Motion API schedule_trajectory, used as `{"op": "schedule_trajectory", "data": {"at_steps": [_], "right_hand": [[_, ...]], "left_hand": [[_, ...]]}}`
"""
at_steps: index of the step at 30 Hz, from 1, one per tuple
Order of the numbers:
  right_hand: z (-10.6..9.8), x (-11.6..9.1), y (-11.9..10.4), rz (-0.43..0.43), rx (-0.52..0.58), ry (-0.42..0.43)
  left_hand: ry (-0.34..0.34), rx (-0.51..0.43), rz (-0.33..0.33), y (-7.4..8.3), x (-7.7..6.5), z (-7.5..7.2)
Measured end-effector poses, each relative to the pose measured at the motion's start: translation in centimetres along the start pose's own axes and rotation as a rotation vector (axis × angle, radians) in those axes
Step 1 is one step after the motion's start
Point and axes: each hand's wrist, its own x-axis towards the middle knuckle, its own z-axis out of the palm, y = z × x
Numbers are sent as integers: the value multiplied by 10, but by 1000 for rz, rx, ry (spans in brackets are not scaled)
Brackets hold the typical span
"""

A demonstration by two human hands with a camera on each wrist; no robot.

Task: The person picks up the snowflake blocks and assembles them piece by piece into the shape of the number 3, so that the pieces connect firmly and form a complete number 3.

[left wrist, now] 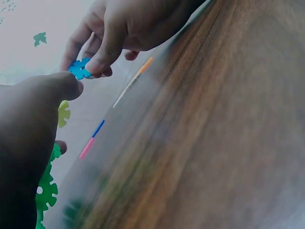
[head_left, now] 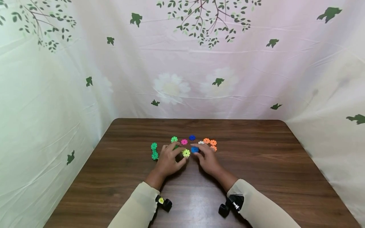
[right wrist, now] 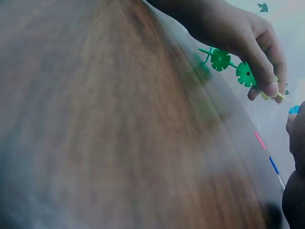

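Apparently light, stiff and best held by their notched rims, the yellow disc (head_left: 186, 153) and, just right of it, the blue disc (head_left: 195, 149) were pinched — thumb and fingers drawn close — by the left hand (head_left: 169, 161) and right hand (head_left: 210, 162) respectively.

Right of the right hand (head_left: 209, 161): wide passage over bare tabletop (head_left: 285, 164).
Between hands: narrow gap, flanked by the yellow disc (head_left: 186, 153) and blue disc (head_left: 195, 149).
Beyond the fingers: pink disc (head_left: 184, 142), dark blue disc (head_left: 192, 137) and orange discs (head_left: 213, 142) lie flat, low obstacles.
Left: green discs (head_left: 154, 155) jut out past the left hand (head_left: 169, 161).
Back: curtain (head_left: 188, 63) closes off the far edge.
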Motion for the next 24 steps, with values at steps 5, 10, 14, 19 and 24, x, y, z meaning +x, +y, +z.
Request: {"op": "schedule_trajectory", "data": {"at_steps": [5, 10, 14, 19, 24], "right_hand": [[-1, -1, 0, -38, 34, 13], [-2, -2, 1, -61, 42, 39], [0, -1, 2, -86, 72, 63], [0, -1, 2, -103, 105, 81], [1, -1, 1, -147, 89, 120]], "left_hand": [[-2, -6, 20, 0, -1, -1], [-15, -28, 15, 1, -1, -1], [-15, -47, 22, 1, 0, -1], [-24, -50, 25, 2, 0, -1], [-45, -52, 22, 2, -1, -1]]}}
